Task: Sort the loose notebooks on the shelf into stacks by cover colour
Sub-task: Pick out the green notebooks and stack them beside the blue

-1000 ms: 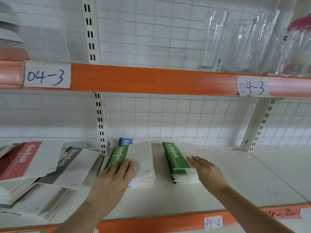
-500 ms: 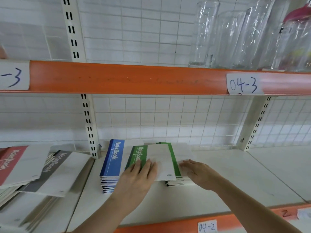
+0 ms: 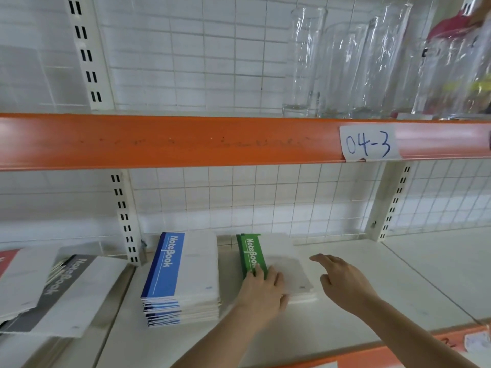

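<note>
A stack of green-spined notebooks (image 3: 276,258) lies in the middle of the white shelf (image 3: 372,296). My left hand (image 3: 263,290) rests flat on the near end of its top notebook, fingers straight. My right hand (image 3: 342,282) hovers just right of that stack, fingers spread and relaxed, holding nothing. To the left stands a taller stack of blue-spined notebooks (image 3: 183,277). Further left, past the upright, a black-spined notebook (image 3: 66,290) and a red-spined one (image 3: 10,264) lie loosely on a messy pile.
An orange beam (image 3: 186,140) labelled 04-3 runs above, with tall clear glass vases (image 3: 345,65) on the upper shelf. A slotted upright (image 3: 126,221) divides the bays. Wire mesh backs the shelf. An orange front edge (image 3: 398,351) runs below.
My left hand carried the green notebook from the blue stack rightwards and laid it on the green stack. My right hand came off that stack to its right side.
</note>
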A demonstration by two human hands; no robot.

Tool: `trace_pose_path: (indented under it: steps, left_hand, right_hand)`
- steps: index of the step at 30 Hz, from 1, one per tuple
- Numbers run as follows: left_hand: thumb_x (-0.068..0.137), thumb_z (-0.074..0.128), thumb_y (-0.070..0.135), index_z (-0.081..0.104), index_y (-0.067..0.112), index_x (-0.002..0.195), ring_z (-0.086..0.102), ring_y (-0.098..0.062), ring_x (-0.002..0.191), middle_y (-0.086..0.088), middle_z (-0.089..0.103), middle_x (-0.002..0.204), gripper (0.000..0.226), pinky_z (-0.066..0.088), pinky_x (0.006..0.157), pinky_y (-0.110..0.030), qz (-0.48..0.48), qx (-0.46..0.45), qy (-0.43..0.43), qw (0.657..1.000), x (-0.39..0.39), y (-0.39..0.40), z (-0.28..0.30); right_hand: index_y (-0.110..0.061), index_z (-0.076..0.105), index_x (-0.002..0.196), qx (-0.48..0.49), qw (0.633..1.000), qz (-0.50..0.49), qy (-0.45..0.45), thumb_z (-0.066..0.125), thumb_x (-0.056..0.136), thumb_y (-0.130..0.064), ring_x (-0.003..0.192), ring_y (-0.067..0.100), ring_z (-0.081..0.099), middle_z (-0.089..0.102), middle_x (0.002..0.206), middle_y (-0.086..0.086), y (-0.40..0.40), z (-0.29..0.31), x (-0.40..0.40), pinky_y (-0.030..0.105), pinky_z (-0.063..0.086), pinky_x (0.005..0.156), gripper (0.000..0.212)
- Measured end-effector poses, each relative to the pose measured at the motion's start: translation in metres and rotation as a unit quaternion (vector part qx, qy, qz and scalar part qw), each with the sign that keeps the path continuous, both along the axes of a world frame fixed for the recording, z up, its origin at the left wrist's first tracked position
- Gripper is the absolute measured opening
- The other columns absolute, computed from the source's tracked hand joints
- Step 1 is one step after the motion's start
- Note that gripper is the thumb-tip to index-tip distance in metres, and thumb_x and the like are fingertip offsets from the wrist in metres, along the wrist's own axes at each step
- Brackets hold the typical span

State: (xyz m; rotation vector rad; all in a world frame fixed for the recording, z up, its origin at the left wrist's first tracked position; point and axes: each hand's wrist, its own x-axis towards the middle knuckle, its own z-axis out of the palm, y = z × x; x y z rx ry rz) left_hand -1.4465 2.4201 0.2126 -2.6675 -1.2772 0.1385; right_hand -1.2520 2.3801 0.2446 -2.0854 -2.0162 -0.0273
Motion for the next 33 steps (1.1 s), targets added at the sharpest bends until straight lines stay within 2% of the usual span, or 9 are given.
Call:
trace_pose_path:
  steps: [5,10,12,14,16,18,22,29,33]
  left_hand:
    - [0.077,-0.022,0.061,0.008,0.009,0.155,0.009,-0.045,0.145,-0.016,0.01,0.161,0.099,0.016,0.117,-0.051,-0.004,-0.033,-0.017,0.999,0.009,0.006,-0.003]
    - [0.098,0.005,0.058,0.014,0.01,0.154,0.02,-0.039,0.144,-0.017,0.017,0.159,0.075,0.021,0.113,-0.054,0.009,-0.004,-0.003,1.0,0.0,0.0,0.001]
    - [0.093,0.014,0.052,0.049,0.008,0.138,0.052,-0.034,0.12,-0.017,0.052,0.139,0.072,0.045,0.093,-0.05,0.019,0.034,-0.037,0.999,-0.014,-0.003,0.004]
    - [0.081,0.038,0.054,0.074,0.015,0.094,0.063,-0.021,0.073,-0.006,0.071,0.087,0.054,0.051,0.061,-0.033,0.005,0.07,-0.055,0.996,-0.033,-0.009,0.004]
    - [0.075,0.055,0.05,0.068,0.021,0.07,0.055,-0.015,0.055,0.003,0.061,0.064,0.032,0.046,0.052,-0.027,-0.006,0.129,-0.091,0.988,-0.052,-0.012,0.008]
    - [0.077,0.048,0.044,0.061,0.023,0.062,0.053,-0.015,0.054,0.004,0.057,0.058,0.029,0.045,0.054,-0.028,-0.004,0.161,-0.126,0.979,-0.074,-0.019,0.023]
    - [0.073,0.06,0.045,0.059,0.023,0.061,0.053,-0.015,0.054,0.005,0.055,0.058,0.025,0.042,0.054,-0.026,0.026,0.234,-0.124,0.964,-0.122,-0.036,0.046]
    - [0.073,0.059,0.04,0.063,0.021,0.074,0.053,-0.015,0.051,0.005,0.057,0.061,0.019,0.043,0.051,-0.023,0.09,0.246,-0.122,0.957,-0.217,-0.067,0.064]
    - [0.079,0.043,0.035,0.061,0.02,0.075,0.055,-0.015,0.051,0.005,0.059,0.061,0.024,0.041,0.051,-0.023,0.128,0.24,-0.128,0.954,-0.273,-0.081,0.064]
  right_hand:
    - [-0.028,0.04,0.14,-0.003,1.0,0.009,-0.014,0.039,0.091,-0.011,0.121,0.01,0.049,0.05,0.137,-0.009,-0.003,0.001,-0.005,0.02,0.043,0.088,0.052]
    - [-0.028,0.039,0.141,0.012,0.999,0.04,-0.018,0.04,0.092,-0.012,0.123,0.008,0.047,0.049,0.139,-0.011,-0.003,0.006,-0.016,0.017,0.04,0.09,0.052]
    - [-0.029,0.037,0.142,0.018,0.998,0.05,-0.02,0.04,0.093,-0.013,0.124,0.007,0.047,0.048,0.14,-0.011,-0.003,0.008,-0.024,0.017,0.039,0.093,0.052]
    - [-0.03,0.036,0.143,0.022,0.998,0.058,-0.025,0.04,0.094,-0.014,0.126,0.008,0.046,0.046,0.142,-0.011,-0.003,0.009,-0.033,0.019,0.039,0.098,0.051]
    - [-0.031,0.034,0.143,0.032,0.996,0.07,-0.038,0.04,0.095,-0.016,0.127,0.007,0.046,0.045,0.143,-0.012,-0.004,0.011,-0.044,0.02,0.039,0.1,0.051]
    - [-0.033,0.033,0.143,0.042,0.995,0.081,-0.045,0.04,0.095,-0.017,0.126,0.006,0.046,0.044,0.143,-0.014,-0.005,0.015,-0.056,0.017,0.038,0.096,0.052]
    - [-0.031,0.038,0.142,0.062,0.992,0.101,-0.043,0.043,0.094,-0.016,0.118,0.007,0.052,0.049,0.138,-0.014,-0.008,0.022,-0.083,0.017,0.04,0.085,0.051]
    - [-0.029,0.051,0.133,0.056,0.988,0.135,-0.041,0.054,0.091,-0.019,0.102,0.024,0.062,0.062,0.125,-0.003,-0.003,0.031,-0.157,0.032,0.048,0.075,0.043]
    - [-0.026,0.063,0.121,0.061,0.982,0.18,-0.012,0.069,0.079,-0.013,0.09,0.028,0.066,0.069,0.111,0.002,-0.003,0.039,-0.207,0.036,0.053,0.068,0.044]
